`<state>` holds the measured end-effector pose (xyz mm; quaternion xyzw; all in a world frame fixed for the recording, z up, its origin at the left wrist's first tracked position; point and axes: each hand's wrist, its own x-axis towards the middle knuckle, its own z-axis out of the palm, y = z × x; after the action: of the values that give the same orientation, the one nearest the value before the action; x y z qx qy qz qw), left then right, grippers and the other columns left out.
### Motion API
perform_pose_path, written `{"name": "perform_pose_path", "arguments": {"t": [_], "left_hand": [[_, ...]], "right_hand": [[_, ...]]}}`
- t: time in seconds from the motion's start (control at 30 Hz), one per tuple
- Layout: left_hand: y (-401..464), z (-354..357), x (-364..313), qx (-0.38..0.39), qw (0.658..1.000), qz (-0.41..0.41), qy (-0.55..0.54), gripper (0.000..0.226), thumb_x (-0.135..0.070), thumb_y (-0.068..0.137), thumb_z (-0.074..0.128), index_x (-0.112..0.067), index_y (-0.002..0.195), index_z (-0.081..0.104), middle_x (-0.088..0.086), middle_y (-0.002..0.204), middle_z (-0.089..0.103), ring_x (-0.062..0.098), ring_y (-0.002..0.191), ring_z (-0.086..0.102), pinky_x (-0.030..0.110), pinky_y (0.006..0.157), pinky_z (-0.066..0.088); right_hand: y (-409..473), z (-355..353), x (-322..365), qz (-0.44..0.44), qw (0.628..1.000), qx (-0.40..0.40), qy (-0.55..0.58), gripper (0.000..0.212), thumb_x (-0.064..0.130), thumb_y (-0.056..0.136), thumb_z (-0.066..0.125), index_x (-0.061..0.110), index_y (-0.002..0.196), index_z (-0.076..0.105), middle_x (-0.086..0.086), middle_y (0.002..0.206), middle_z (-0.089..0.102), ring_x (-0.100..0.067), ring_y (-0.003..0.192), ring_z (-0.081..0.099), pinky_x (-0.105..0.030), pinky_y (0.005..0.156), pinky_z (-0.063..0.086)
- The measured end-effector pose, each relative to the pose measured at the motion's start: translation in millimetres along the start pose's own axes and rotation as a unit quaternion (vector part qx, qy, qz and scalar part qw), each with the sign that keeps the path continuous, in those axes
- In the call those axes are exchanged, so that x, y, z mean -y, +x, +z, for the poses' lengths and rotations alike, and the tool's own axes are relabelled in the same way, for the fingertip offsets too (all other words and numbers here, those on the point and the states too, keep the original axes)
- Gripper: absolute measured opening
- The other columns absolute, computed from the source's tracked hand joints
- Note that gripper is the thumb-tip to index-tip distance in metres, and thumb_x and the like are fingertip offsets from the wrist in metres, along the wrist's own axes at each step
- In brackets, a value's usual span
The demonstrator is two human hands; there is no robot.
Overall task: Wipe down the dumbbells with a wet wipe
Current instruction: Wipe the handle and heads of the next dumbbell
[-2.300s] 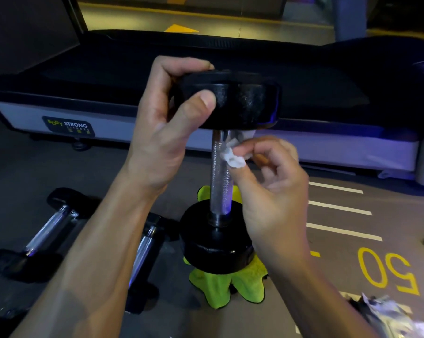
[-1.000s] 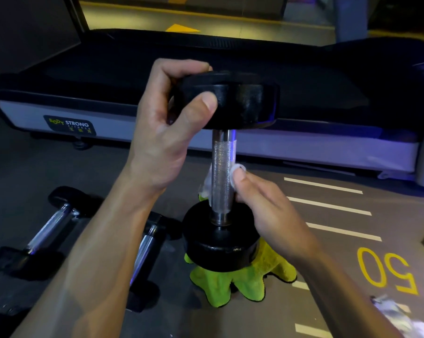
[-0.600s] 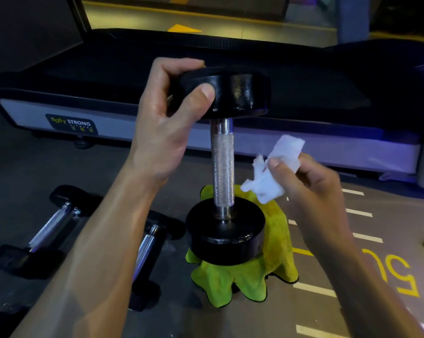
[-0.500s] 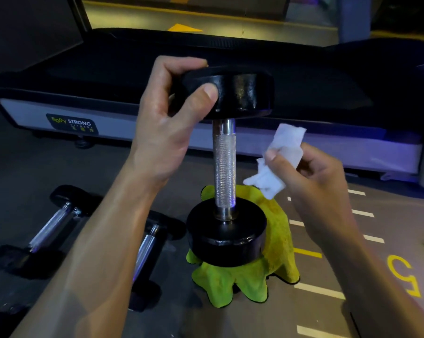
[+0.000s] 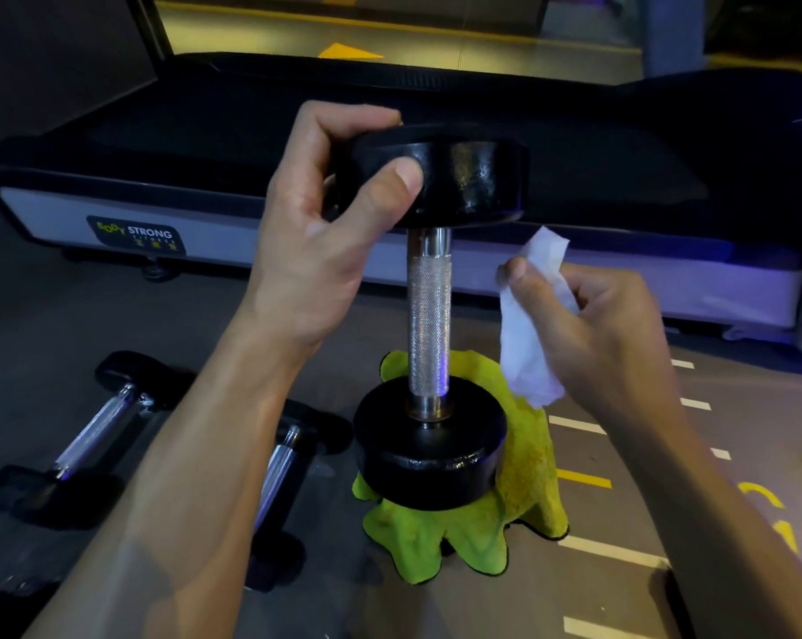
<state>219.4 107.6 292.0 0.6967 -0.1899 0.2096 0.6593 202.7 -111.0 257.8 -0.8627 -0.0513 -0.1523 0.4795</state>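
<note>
Dumbbell [image 5: 429, 315], upright on green cloth [image 5: 523, 495]; wipe [image 5: 528, 325] now off the handle.
Left hand [image 5: 316, 251] fingers clamp black top head; right hand [image 5: 606, 334] fingers pinch wipe, just right of knurled chrome handle.

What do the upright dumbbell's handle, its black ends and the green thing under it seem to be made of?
Handle: bright metal, probably chromed steel, with knurled crosshatching.
Black ends: likely rubber or coated iron, slightly pebbled and glossy.
Green cloth: fuzzy and soft-folded, probably microfibre.

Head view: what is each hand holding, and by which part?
Left hand grips the upright black dumbbell by its top weight head. Right hand pinches the crumpled white wet wipe by its upper part, clear of the handle.
</note>
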Motion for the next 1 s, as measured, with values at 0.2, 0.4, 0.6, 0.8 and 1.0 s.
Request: {"name": "perform_pose_path", "arguments": {"t": [0.2, 0.4, 0.6, 0.8, 1.0], "left_hand": [[-1.4, 1.6, -0.2, 0.0, 1.0, 0.008, 0.002, 0.03, -0.035, 0.093, 0.066, -0.023, 0.118, 0.056, -0.005, 0.102, 0.056, 0.01, 0.096, 0.055, 0.036, 0.087, 0.051], [-1.9, 2.6, -1.5, 0.0, 1.0, 0.013, 0.004, 0.031, -0.035, 0.093, 0.066, -0.021, 0.119, 0.055, -0.005, 0.102, 0.057, 0.008, 0.094, 0.056, 0.034, 0.085, 0.051], [-1.7, 3.2, -1.7, -0.003, 1.0, 0.014, 0.001, 0.032, -0.035, 0.093, 0.066, -0.02, 0.119, 0.055, -0.006, 0.104, 0.059, 0.008, 0.095, 0.057, 0.033, 0.085, 0.05], [-2.3, 3.2, -0.5, -0.004, 1.0, 0.016, -0.003, 0.034, -0.034, 0.092, 0.066, -0.018, 0.119, 0.055, -0.007, 0.103, 0.058, 0.006, 0.094, 0.056, 0.029, 0.086, 0.048], [-2.4, 5.1, -0.5, -0.004, 1.0, 0.026, 0.003, 0.032, -0.033, 0.093, 0.065, -0.017, 0.12, 0.055, -0.005, 0.104, 0.059, 0.005, 0.095, 0.056, 0.027, 0.087, 0.048]], "right_hand": [[-6.5, -2.0, -4.9, 0.021, 0.999, -0.012, 0.033, 0.062, 0.048, 0.104, 0.054, -0.006, 0.075, 0.062, -0.002, 0.057, 0.035, -0.011, 0.052, 0.027, -0.033, 0.048, 0.02], [-53.4, 19.2, 7.5, 0.119, 0.958, 0.088, 0.244, 0.046, 0.055, 0.1, 0.057, 0.014, 0.114, 0.073, -0.009, 0.106, 0.079, -0.027, 0.104, 0.075, -0.052, 0.098, 0.056], [-45.3, 9.9, 17.9, 0.25, 0.78, 0.083, 0.567, 0.067, 0.051, 0.105, 0.035, -0.004, 0.136, 0.058, -0.02, 0.128, 0.072, -0.033, 0.122, 0.068, -0.056, 0.107, 0.049], [-29.6, 5.9, 14.3, 0.29, 0.846, 0.151, 0.421, 0.049, 0.028, 0.104, 0.043, -0.002, 0.092, 0.079, -0.022, 0.103, 0.078, -0.029, 0.089, 0.07, -0.035, 0.077, 0.055], [-36.4, 20.8, 3.4, 0.121, 0.937, 0.24, 0.222, 0.055, 0.009, 0.084, 0.084, 0.02, 0.131, 0.056, 0.0, 0.114, 0.078, -0.015, 0.108, 0.074, -0.03, 0.095, 0.058]]}}
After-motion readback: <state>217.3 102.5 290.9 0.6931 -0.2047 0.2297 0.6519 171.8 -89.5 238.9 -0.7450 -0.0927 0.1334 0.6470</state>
